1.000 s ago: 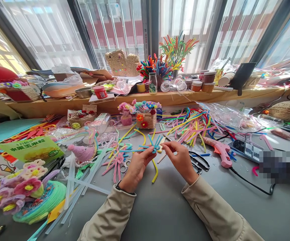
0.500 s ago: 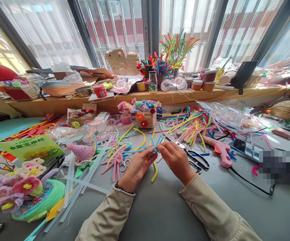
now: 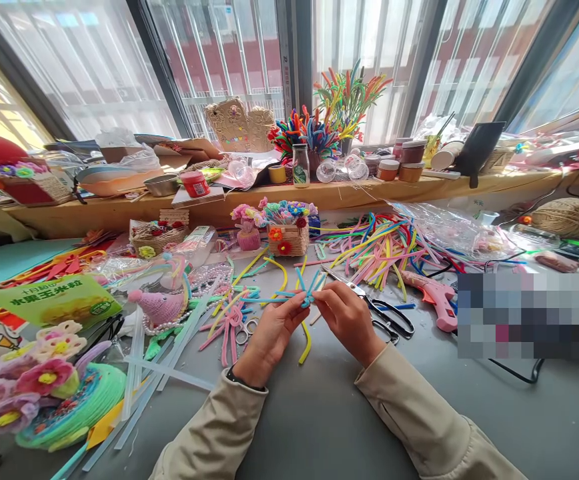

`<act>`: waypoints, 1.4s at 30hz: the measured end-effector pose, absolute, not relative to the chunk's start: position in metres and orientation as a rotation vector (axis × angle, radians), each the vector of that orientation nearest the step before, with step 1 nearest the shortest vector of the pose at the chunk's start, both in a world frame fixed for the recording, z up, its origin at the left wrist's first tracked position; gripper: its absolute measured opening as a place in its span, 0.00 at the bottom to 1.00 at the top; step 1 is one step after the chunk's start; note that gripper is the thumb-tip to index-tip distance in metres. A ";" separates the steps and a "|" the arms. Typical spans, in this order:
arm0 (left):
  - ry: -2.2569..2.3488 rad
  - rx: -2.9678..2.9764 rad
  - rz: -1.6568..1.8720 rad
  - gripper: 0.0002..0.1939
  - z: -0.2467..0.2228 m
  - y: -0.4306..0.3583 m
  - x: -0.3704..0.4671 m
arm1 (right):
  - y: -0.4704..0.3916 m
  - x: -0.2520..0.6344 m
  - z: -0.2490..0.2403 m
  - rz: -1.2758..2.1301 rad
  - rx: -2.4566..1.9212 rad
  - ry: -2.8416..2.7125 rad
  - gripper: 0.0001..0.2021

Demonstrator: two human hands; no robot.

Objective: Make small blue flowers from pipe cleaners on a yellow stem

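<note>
Light blue pipe cleaners (image 3: 307,293), joined at a small knot with several ends sticking out, are held up over the middle of the grey table. My left hand (image 3: 275,333) pinches the knot from the left between thumb and fingers. From the right, my right hand (image 3: 350,319) closes its fingertips on the same blue piece. Just behind my right hand lie large black-handled scissors (image 3: 392,319). A yellow pipe cleaner (image 3: 305,345) lies on the table between my hands, and small scissors (image 3: 245,331) rest left of my left hand.
A pile of coloured pipe cleaners (image 3: 379,253) lies behind the scissors, with a pink glue gun (image 3: 437,303) to the right. Glue sticks (image 3: 184,340) and fluffy flowers (image 3: 44,380) are at left. A flower basket (image 3: 288,240) stands before the wooden ledge (image 3: 249,198).
The view has shifted slightly, so most things sit a little further left. Both hands keep their grip on the blue pipe cleaners, whose ends are spread slightly differently.
</note>
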State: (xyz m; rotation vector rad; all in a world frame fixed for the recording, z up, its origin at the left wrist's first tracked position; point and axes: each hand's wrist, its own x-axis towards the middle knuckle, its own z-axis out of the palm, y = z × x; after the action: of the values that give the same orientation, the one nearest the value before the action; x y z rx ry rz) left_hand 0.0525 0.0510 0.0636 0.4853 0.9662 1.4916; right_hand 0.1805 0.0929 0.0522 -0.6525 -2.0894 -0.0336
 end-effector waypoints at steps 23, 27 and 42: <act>1.422 1.273 1.680 0.05 0.067 0.049 0.058 | 0.081 0.166 0.057 0.599 -0.876 -1.793 0.06; 1.638 1.739 1.673 0.03 0.066 0.046 0.057 | 0.082 0.163 0.058 1.097 -0.903 -1.600 0.08; 1.659 1.757 1.561 0.03 0.063 0.051 0.057 | 0.090 0.174 0.065 1.979 -0.894 -1.062 0.05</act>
State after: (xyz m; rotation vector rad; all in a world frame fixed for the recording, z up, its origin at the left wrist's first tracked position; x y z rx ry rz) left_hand 0.0569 0.0505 0.0630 1.7574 1.6585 1.5607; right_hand 0.1741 0.0899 0.0646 -0.8940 -1.0623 1.9788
